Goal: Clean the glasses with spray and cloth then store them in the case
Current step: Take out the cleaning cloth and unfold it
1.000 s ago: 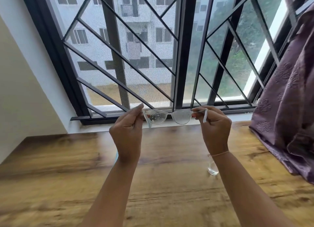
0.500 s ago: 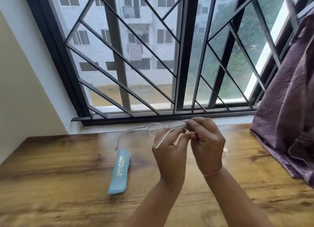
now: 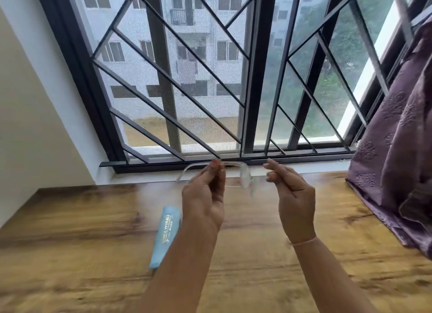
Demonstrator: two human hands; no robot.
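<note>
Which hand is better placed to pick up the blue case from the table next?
Right. The left hand is pinching the clear glasses, so it is occupied. The right hand is open and holds nothing, though the blue case lies on the left side.

Clear-framed glasses [image 3: 244,175] held aloft; blue case [image 3: 165,235] flat on wood.
</note>
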